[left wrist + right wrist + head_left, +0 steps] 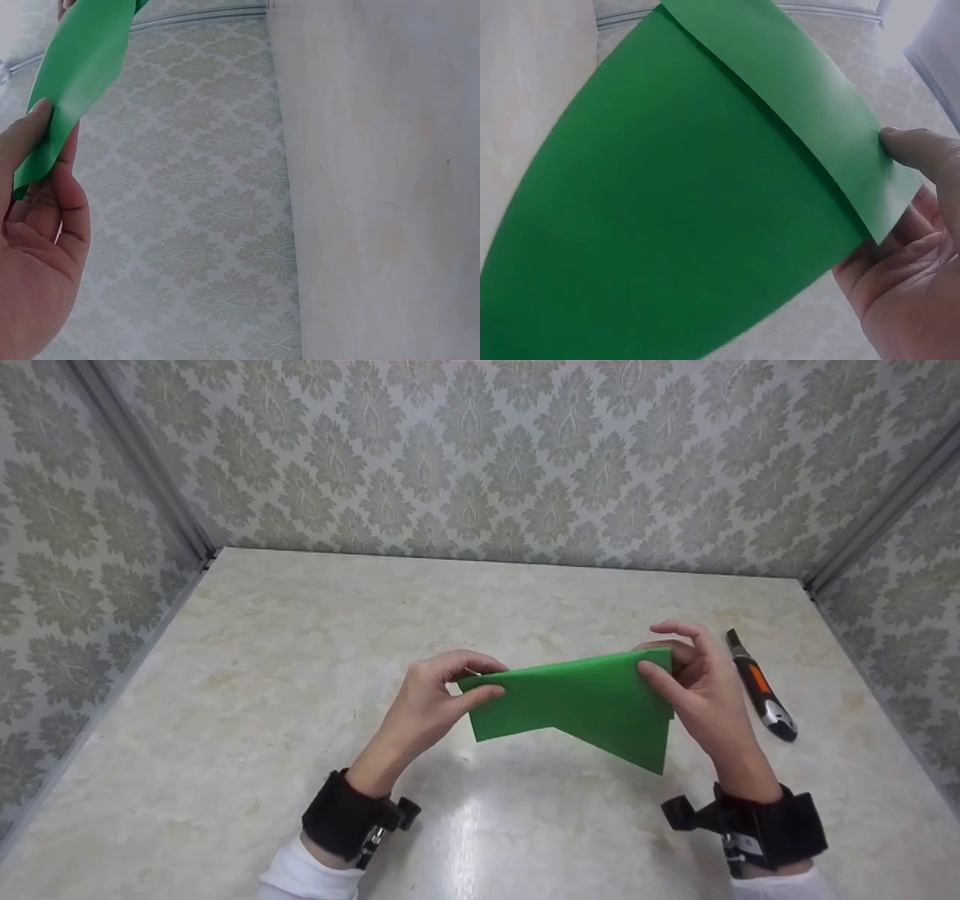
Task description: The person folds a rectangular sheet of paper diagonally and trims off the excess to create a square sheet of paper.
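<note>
A folded sheet of green paper (577,697) is held up above the table between both hands. Its top edge is a fold, and the lower edge drops to a point at the right. My left hand (431,697) pinches the left end, thumb on the near face and fingers behind. The right hand (701,682) pinches the upper right corner the same way, its index finger raised. In the right wrist view a folded-over strip (787,82) of the paper runs along one edge, under the right thumb. The left wrist view shows the paper (86,60) bent slightly.
A utility knife (763,690) with a dark and silver body and an orange patch lies on the table (262,660), right of my right hand. Patterned wall panels (480,457) stand behind and on both sides. Each wrist wears a black strap (349,814).
</note>
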Tool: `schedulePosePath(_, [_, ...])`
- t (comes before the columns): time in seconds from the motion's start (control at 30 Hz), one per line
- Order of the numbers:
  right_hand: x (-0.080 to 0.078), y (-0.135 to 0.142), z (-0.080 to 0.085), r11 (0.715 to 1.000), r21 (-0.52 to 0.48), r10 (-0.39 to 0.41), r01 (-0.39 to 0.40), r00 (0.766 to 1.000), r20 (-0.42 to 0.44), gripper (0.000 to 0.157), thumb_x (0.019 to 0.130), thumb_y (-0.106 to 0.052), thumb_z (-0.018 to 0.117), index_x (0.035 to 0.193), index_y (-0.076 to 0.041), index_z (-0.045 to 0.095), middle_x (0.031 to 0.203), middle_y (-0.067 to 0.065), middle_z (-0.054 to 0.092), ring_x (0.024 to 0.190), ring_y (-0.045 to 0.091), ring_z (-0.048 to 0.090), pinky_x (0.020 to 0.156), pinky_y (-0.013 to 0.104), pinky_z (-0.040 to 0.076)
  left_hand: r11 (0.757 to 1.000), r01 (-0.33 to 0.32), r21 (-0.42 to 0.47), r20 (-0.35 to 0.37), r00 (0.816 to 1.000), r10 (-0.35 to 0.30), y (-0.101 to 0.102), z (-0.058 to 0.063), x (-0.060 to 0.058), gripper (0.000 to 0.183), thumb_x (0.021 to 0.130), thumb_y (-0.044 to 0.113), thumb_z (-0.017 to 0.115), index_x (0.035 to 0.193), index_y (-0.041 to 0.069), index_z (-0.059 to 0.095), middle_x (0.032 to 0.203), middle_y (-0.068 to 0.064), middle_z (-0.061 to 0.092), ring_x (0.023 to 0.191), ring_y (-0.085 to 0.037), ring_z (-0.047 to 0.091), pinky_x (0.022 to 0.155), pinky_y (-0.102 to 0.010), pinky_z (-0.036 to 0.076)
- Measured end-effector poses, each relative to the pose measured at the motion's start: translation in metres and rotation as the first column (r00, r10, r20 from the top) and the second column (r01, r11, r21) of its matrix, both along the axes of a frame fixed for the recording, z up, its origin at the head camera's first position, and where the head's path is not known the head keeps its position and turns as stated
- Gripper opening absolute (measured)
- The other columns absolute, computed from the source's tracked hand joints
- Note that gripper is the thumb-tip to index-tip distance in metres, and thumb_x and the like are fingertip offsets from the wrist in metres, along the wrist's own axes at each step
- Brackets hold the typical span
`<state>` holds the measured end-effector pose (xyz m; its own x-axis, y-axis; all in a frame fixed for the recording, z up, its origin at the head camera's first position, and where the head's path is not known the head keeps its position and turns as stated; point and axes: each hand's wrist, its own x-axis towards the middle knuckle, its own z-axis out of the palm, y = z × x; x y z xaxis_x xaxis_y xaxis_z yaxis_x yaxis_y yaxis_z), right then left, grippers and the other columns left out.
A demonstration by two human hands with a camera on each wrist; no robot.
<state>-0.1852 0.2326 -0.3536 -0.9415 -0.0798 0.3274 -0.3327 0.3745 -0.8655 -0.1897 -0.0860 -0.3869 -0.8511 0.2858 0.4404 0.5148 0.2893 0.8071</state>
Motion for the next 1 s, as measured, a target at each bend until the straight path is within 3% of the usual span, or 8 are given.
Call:
schedulePosePath(0.23, [-0.007, 0.002, -0.003, 1.0, 0.011, -0.013, 0.011, 0.985, 0.173, 0.033, 0.098, -0.025, 0.066, 0.119, 0.001, 0.062, 0.087, -0.019, 0.074, 0.084, 0.004, 0.071, 0.074, 0.02, 0.055, 1.0, 0.021, 0.011, 0.037, 0.999, -0.022, 0.001, -0.003, -0.001, 0.022, 0.085, 0.023, 0.08, 0.106, 0.021, 0.075, 0.101, 0.005, 0.075, 0.089, -0.011, 0.07, 0.082, -0.026, 0.056])
schedulePosePath(0.37, [-0.006, -0.003, -0.004, 0.997, -0.006, -0.069, 0.071, 0.982, 0.178, 0.031, 0.095, -0.024, 0.07, 0.11, 0.003, 0.066, 0.08, -0.018, 0.074, 0.079, 0.004, 0.071, 0.073, 0.02, 0.054, 0.993, 0.068, -0.098, 0.071, 0.996, -0.061, 0.002, -0.003, 0.0, 0.024, 0.088, 0.019, 0.077, 0.112, 0.02, 0.074, 0.106, 0.003, 0.074, 0.09, -0.014, 0.069, 0.079, -0.025, 0.056])
schedulePosePath(0.47, [0.0, -0.011, -0.002, 0.993, 0.038, -0.115, 0.112, 0.986, 0.118, 0.027, 0.092, -0.025, 0.073, 0.105, -0.001, 0.07, 0.077, -0.012, 0.074, 0.072, 0.004, 0.068, 0.069, 0.019, 0.053, 0.955, 0.152, -0.256, 0.109, 0.986, -0.128, 0.006, -0.005, 0.003, 0.023, 0.092, 0.016, 0.071, 0.116, 0.017, 0.072, 0.108, 0.001, 0.071, 0.087, -0.013, 0.067, 0.075, -0.024, 0.056])
schedulePosePath(0.6, [0.014, -0.024, 0.0, 0.977, 0.179, -0.096, 0.117, 0.988, -0.121, 0.015, 0.087, -0.018, 0.078, 0.097, -0.007, 0.075, 0.08, -0.002, 0.076, 0.072, -0.003, 0.067, 0.067, 0.012, 0.051, 0.871, 0.29, -0.396, 0.193, 0.954, -0.23, 0.013, -0.008, 0.007, 0.025, 0.092, 0.02, 0.067, 0.117, 0.016, 0.07, 0.105, 0.002, 0.069, 0.086, -0.009, 0.064, 0.075, -0.022, 0.054])
schedulePosePath(0.7, [0.024, -0.033, 0.0, 0.956, 0.281, 0.016, 0.083, 0.943, -0.333, 0.013, 0.08, -0.008, 0.082, 0.093, -0.009, 0.077, 0.082, 0.0, 0.077, 0.073, -0.004, 0.068, 0.065, 0.008, 0.051, 0.849, 0.38, -0.368, 0.273, 0.917, -0.292, 0.021, -0.01, 0.012, 0.03, 0.094, 0.032, 0.068, 0.12, 0.018, 0.066, 0.104, 0.004, 0.07, 0.088, -0.006, 0.065, 0.078, -0.022, 0.054])
schedulePosePath(0.83, [0.033, -0.043, 0.0, 0.925, 0.38, 0.189, 0.018, 0.845, -0.501, 0.019, 0.074, -0.003, 0.084, 0.091, -0.006, 0.076, 0.08, 0.001, 0.076, 0.068, 0.004, 0.068, 0.062, 0.01, 0.053, 0.861, 0.443, -0.25, 0.334, 0.874, -0.353, 0.036, -0.015, 0.018, 0.041, 0.097, 0.048, 0.061, 0.131, 0.024, 0.058, 0.107, 0.005, 0.069, 0.089, -0.003, 0.065, 0.078, -0.022, 0.055])
schedulePosePath(0.93, [0.038, -0.049, 0.001, 0.905, 0.426, 0.262, 0.005, 0.781, -0.567, 0.017, 0.078, -0.01, 0.083, 0.092, -0.006, 0.074, 0.076, 0.0, 0.073, 0.064, 0.007, 0.065, 0.06, 0.013, 0.052, 0.875, 0.451, -0.174, 0.328, 0.865, -0.381, 0.045, -0.02, 0.021, 0.039, 0.099, 0.048, 0.057, 0.131, 0.026, 0.058, 0.107, 0.005, 0.07, 0.088, -0.002, 0.065, 0.076, -0.022, 0.054])
schedulePosePath(1.0, [0.04, -0.052, 0.001, 0.897, 0.441, 0.289, 0.0, 0.755, -0.588, 0.015, 0.082, -0.017, 0.08, 0.092, -0.008, 0.073, 0.073, -0.002, 0.069, 0.062, 0.005, 0.062, 0.058, 0.014, 0.05, 0.887, 0.442, -0.136, 0.31, 0.869, -0.386, 0.05, -0.024, 0.023, 0.034, 0.099, 0.046, 0.059, 0.127, 0.026, 0.062, 0.103, 0.004, 0.073, 0.084, -0.001, 0.065, 0.074, -0.021, 0.053])
